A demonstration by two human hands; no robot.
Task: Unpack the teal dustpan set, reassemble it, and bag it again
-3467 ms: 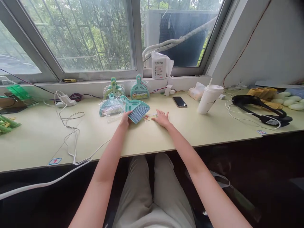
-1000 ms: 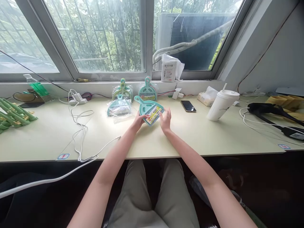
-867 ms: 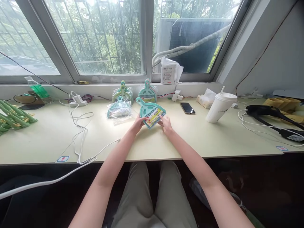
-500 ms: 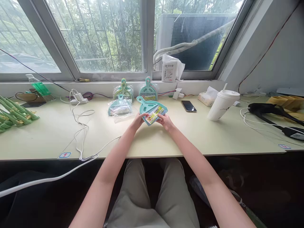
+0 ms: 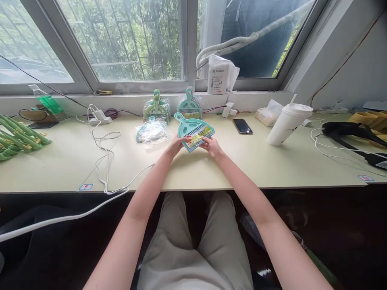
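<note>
A teal dustpan (image 5: 185,125) with a small brush and a yellow printed label is held tilted above the table, its handle pointing up and left. My left hand (image 5: 175,146) is closed on its lower left edge, thumb over the label. On the right side my right hand (image 5: 212,146) grips the same set near the bristles. Behind it a wrapped teal set (image 5: 190,105) and a wrapped green set (image 5: 156,106) lean by the window ledge. A crumpled plastic bag (image 5: 154,132) lies over another teal dustpan to the left.
White cables (image 5: 105,161) run across the left of the table (image 5: 242,169). Right of the hands are a phone (image 5: 242,126), a tissue pack (image 5: 269,112), a white cup (image 5: 289,124) with a straw and black straps (image 5: 347,135). Green bundles (image 5: 22,137) lie far left.
The camera view has tilted down slightly, so the scene sits higher in the picture. The dustpan set is turned a little in my hands, and my left thumb lies further over the label.
</note>
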